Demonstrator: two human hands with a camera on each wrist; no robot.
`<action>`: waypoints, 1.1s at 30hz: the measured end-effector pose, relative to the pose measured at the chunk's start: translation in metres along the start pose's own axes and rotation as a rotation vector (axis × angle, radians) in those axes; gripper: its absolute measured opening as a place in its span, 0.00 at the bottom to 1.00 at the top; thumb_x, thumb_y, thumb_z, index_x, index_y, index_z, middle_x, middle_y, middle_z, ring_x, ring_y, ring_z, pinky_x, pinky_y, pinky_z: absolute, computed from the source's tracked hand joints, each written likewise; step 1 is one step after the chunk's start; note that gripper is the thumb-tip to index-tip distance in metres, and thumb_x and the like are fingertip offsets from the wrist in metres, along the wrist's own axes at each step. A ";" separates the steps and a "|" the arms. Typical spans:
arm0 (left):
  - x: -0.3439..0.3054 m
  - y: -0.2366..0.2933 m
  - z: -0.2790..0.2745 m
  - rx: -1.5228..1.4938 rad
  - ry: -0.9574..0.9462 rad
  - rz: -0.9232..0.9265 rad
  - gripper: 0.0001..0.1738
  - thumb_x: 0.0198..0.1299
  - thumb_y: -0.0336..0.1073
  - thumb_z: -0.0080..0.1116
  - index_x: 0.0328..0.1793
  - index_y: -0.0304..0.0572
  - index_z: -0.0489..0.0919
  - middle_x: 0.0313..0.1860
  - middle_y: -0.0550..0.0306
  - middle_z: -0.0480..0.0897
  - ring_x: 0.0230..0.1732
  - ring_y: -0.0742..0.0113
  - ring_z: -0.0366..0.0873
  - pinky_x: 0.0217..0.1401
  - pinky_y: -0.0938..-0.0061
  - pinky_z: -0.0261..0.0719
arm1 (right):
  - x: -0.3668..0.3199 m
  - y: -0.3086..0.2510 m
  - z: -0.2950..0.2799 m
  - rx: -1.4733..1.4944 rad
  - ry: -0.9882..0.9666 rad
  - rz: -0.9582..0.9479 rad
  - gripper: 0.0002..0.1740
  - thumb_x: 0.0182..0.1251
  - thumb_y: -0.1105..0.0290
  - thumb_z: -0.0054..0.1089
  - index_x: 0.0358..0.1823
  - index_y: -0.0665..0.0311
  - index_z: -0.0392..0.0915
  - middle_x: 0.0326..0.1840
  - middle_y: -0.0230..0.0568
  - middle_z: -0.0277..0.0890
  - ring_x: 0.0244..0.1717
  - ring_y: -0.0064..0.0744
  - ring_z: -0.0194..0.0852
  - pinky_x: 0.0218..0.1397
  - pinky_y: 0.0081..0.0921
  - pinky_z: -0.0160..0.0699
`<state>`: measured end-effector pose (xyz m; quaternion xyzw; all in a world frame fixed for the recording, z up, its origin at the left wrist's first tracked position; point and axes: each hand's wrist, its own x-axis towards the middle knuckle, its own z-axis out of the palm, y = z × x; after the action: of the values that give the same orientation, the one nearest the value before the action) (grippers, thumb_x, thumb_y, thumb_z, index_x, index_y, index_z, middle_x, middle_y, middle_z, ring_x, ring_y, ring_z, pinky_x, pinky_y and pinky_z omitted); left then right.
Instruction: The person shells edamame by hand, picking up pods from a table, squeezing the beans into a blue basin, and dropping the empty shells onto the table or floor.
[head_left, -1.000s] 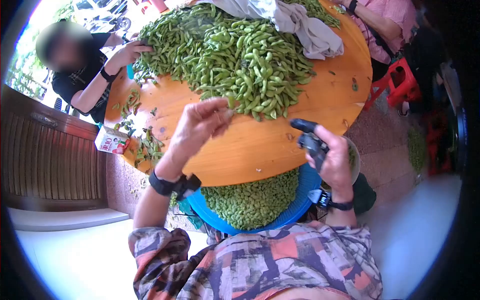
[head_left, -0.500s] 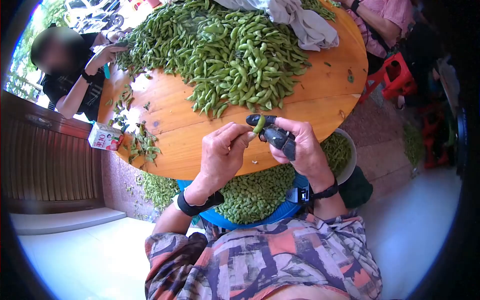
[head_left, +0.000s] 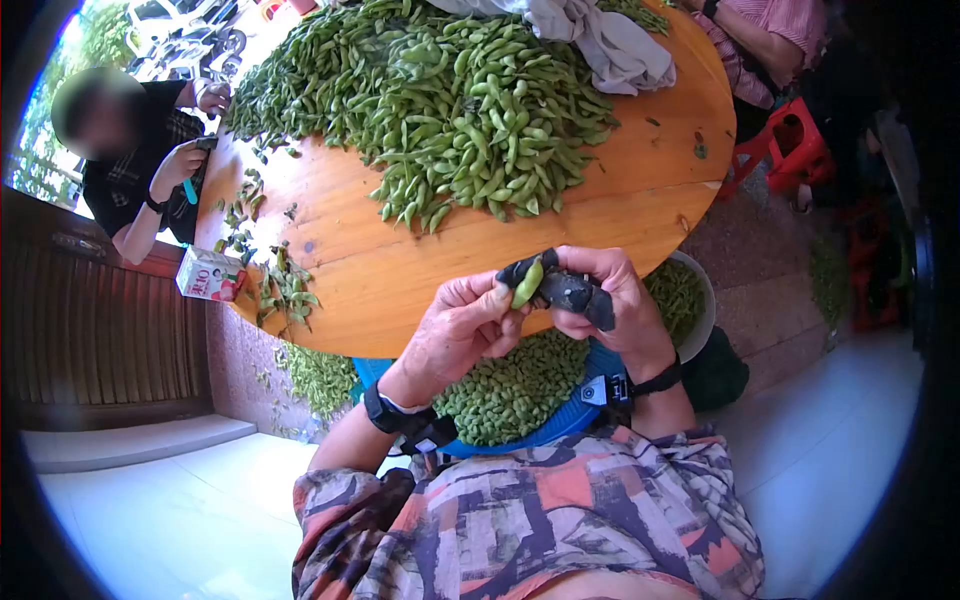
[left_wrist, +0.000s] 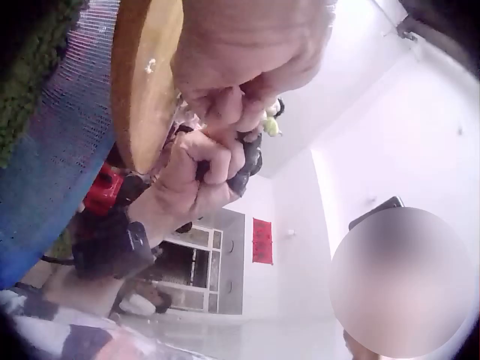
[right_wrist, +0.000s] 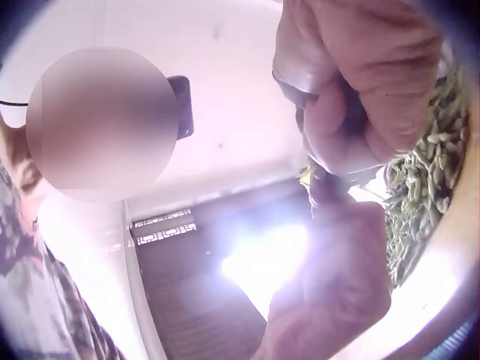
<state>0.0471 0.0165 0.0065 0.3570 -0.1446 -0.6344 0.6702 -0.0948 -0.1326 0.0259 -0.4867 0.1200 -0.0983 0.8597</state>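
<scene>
A green soybean pod (head_left: 527,287) sits between my two hands above the table's near edge. My left hand (head_left: 455,322) pinches it at its near end with thumb and fingers. On my right hand (head_left: 618,300), black coverings wrap the thumb and a finger, which close on the pod from the right. In the left wrist view a pale green bit of pod (left_wrist: 271,126) shows past the fingers; in the right wrist view fingers mostly hide it. Below the hands, a blue basin (head_left: 562,420) holds a heap of shelled beans (head_left: 500,390).
A big pile of pods (head_left: 470,110) covers the far part of the round wooden table (head_left: 400,300), a grey cloth (head_left: 620,50) at its back. Left lie a carton (head_left: 208,274) and loose pods (head_left: 285,285). A pale bowl (head_left: 708,310) stands right. Two other people sit around.
My left hand has left the pile with a pod and come back toward me. Both hands have met on the pod, slightly lower now. The person at left has drawn a hand back from the pile.
</scene>
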 end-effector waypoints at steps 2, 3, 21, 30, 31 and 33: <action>0.005 0.007 -0.002 0.330 0.031 0.121 0.13 0.69 0.38 0.55 0.48 0.34 0.79 0.29 0.61 0.79 0.26 0.78 0.71 0.27 0.82 0.68 | -0.002 -0.001 0.006 -0.236 0.106 -0.037 0.10 0.65 0.74 0.50 0.42 0.68 0.79 0.21 0.25 0.68 0.19 0.12 0.62 0.21 0.14 0.58; 0.006 0.009 -0.001 0.660 0.061 0.243 0.14 0.69 0.38 0.57 0.51 0.33 0.77 0.34 0.58 0.81 0.30 0.76 0.76 0.31 0.81 0.73 | -0.003 -0.003 0.010 -0.471 0.211 -0.074 0.09 0.63 0.76 0.52 0.42 0.67 0.80 0.22 0.25 0.69 0.20 0.13 0.63 0.23 0.15 0.59; 0.004 0.012 0.005 0.684 0.081 0.107 0.17 0.74 0.37 0.43 0.62 0.35 0.72 0.32 0.58 0.80 0.30 0.75 0.76 0.32 0.77 0.76 | 0.003 0.019 0.034 -1.034 0.287 -0.407 0.13 0.46 0.85 0.55 0.37 0.73 0.72 0.31 0.54 0.69 0.33 0.57 0.71 0.35 0.39 0.71; 0.014 -0.034 0.026 0.764 0.407 0.607 0.05 0.56 0.25 0.51 0.37 0.30 0.71 0.56 0.44 0.77 0.43 0.64 0.78 0.44 0.74 0.76 | 0.002 0.052 0.050 -1.306 0.383 -0.628 0.25 0.38 0.83 0.60 0.45 0.77 0.69 0.40 0.56 0.65 0.44 0.56 0.67 0.43 0.43 0.75; 0.015 -0.034 0.027 0.762 0.407 0.607 0.05 0.56 0.25 0.51 0.37 0.30 0.71 0.56 0.44 0.77 0.43 0.64 0.78 0.44 0.74 0.76 | 0.001 0.052 0.048 -1.288 0.396 -0.623 0.25 0.38 0.84 0.60 0.45 0.76 0.69 0.39 0.56 0.64 0.42 0.57 0.68 0.42 0.43 0.76; 0.016 -0.031 0.032 0.844 0.382 0.644 0.06 0.53 0.24 0.55 0.34 0.30 0.69 0.57 0.44 0.77 0.45 0.61 0.77 0.45 0.73 0.76 | 0.001 0.052 0.045 -1.289 0.406 -0.632 0.26 0.38 0.84 0.60 0.46 0.77 0.69 0.40 0.56 0.64 0.42 0.57 0.68 0.42 0.43 0.76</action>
<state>0.0055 -0.0060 0.0039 0.6405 -0.3636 -0.2090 0.6433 -0.0780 -0.0702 0.0034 -0.8779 0.1649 -0.3388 0.2956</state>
